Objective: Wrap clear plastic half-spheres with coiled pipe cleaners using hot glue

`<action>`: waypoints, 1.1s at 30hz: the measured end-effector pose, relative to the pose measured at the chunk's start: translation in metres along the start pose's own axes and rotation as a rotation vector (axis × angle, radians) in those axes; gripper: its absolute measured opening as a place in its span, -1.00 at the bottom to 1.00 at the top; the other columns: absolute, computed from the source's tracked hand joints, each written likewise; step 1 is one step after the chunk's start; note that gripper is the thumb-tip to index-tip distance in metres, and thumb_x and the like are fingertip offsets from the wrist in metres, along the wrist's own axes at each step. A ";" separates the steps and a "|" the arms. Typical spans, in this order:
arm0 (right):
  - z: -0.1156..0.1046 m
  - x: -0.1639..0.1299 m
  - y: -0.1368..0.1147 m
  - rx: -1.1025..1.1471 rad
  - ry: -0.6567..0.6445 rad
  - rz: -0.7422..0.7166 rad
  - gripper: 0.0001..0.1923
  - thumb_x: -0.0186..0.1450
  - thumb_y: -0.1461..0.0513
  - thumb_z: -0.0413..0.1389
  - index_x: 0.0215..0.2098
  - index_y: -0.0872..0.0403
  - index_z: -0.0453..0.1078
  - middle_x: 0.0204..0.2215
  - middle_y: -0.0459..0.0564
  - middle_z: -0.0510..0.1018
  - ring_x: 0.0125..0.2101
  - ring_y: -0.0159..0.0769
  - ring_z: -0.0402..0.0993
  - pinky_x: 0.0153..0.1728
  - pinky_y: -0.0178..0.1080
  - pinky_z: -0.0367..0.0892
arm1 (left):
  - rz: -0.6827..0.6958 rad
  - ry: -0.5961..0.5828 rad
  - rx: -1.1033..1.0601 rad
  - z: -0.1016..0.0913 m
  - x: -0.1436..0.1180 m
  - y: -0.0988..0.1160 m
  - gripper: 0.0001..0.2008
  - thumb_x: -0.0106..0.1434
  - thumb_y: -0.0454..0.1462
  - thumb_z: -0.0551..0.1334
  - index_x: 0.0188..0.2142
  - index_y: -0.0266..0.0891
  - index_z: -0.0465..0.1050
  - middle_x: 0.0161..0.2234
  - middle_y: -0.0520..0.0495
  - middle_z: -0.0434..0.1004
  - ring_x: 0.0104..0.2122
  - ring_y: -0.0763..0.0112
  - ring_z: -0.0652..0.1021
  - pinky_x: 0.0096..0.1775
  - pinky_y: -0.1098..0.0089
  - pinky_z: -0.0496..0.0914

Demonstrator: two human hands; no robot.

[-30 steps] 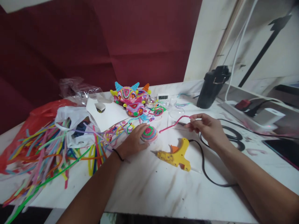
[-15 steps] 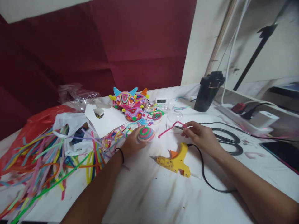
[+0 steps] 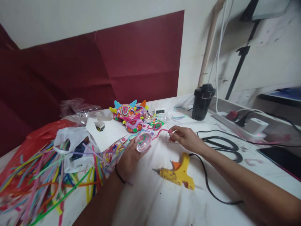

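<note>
My left hand (image 3: 129, 158) is closed around a clear plastic half-ball (image 3: 144, 142), whose hollow side is turned towards me. Coloured coils show through its wall. In my right hand (image 3: 182, 136), thumb and fingers pinch one end of a pink pipe cleaner (image 3: 160, 133). The bent free end of that pipe cleaner reaches to the half-ball's edge; whether they touch I cannot tell. Below my right hand a yellow glue gun (image 3: 175, 175) lies on its side, nozzle pointing left. Its trigger is orange, and a clear glue stick pokes out of its back.
Loose pipe cleaners (image 3: 49, 185) and a white plastic bag (image 3: 70, 138) cover the left side. Colourful horned animal heads (image 3: 127, 111) stand at the back by a small digital clock (image 3: 160, 111). To the right are a black bottle (image 3: 203, 102), a power strip (image 3: 235, 124), cables and a phone (image 3: 281, 160).
My left hand has turned the half-ball from its coil-covered outside to its hollow side. My right hand has brought the pink pipe cleaner left, closer to it. The view has tilted up slightly.
</note>
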State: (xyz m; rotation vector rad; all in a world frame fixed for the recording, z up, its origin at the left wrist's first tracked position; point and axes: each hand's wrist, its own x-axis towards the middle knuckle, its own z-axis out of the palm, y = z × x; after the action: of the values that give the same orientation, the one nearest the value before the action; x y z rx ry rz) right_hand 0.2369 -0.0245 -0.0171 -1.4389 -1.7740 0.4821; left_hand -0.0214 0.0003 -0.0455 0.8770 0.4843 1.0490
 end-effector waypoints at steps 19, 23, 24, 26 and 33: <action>0.040 0.021 -0.054 0.051 -0.136 0.006 -0.82 0.20 0.31 0.05 -0.57 0.04 0.30 -0.74 -0.18 0.37 -0.66 -0.37 0.34 -0.55 -0.34 0.15 | -0.239 -0.083 -0.028 0.003 -0.006 0.002 -0.51 0.26 0.07 0.12 -0.03 -0.24 0.41 -0.09 -0.23 0.59 -0.12 0.07 0.59 0.05 -0.03 0.34; 0.043 0.025 -0.047 0.196 -0.204 0.130 -0.75 0.20 0.27 0.04 -0.65 0.06 0.28 -0.79 -0.19 0.34 -0.73 -0.44 0.26 -0.63 -0.37 0.14 | -0.080 -0.019 0.136 0.000 -0.004 0.001 -0.62 0.25 0.00 0.18 -0.11 -0.23 0.42 -0.20 -0.17 0.58 -0.26 0.21 0.60 -0.15 0.14 0.45; 0.043 0.025 -0.045 0.233 -0.222 0.162 -0.73 0.20 0.26 0.05 -0.66 0.06 0.27 -0.81 -0.19 0.32 -0.74 -0.46 0.22 -0.66 -0.38 0.12 | 0.001 0.022 0.197 0.000 -0.003 0.001 -0.65 0.24 -0.04 0.20 -0.10 -0.21 0.41 -0.15 -0.17 0.55 -0.23 0.23 0.58 -0.19 0.20 0.45; 0.045 0.026 -0.043 0.300 -0.258 0.227 -0.74 0.18 0.23 0.07 -0.66 0.07 0.27 -0.83 -0.20 0.32 -0.78 -0.50 0.15 -0.71 -0.40 0.05 | 0.161 0.106 0.342 0.000 -0.003 0.002 -0.64 0.23 -0.10 0.23 -0.03 -0.19 0.39 -0.04 -0.17 0.48 -0.13 0.24 0.53 -0.19 0.27 0.44; 0.043 0.024 -0.047 0.414 -0.334 0.418 -0.83 0.09 0.27 0.14 -0.65 0.11 0.35 -0.82 -0.12 0.44 -0.81 -0.53 0.10 -0.81 -0.44 -0.03 | 0.614 0.062 0.973 0.005 -0.010 0.014 -0.69 0.26 -0.17 0.21 -0.02 -0.14 0.47 0.05 -0.16 0.41 0.09 0.15 0.38 0.06 0.21 0.29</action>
State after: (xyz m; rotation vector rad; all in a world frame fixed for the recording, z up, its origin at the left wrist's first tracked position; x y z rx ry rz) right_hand 0.1721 -0.0076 -0.0021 -1.4816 -1.4869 1.2919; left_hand -0.0300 -0.0075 -0.0316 1.9425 0.8294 1.4074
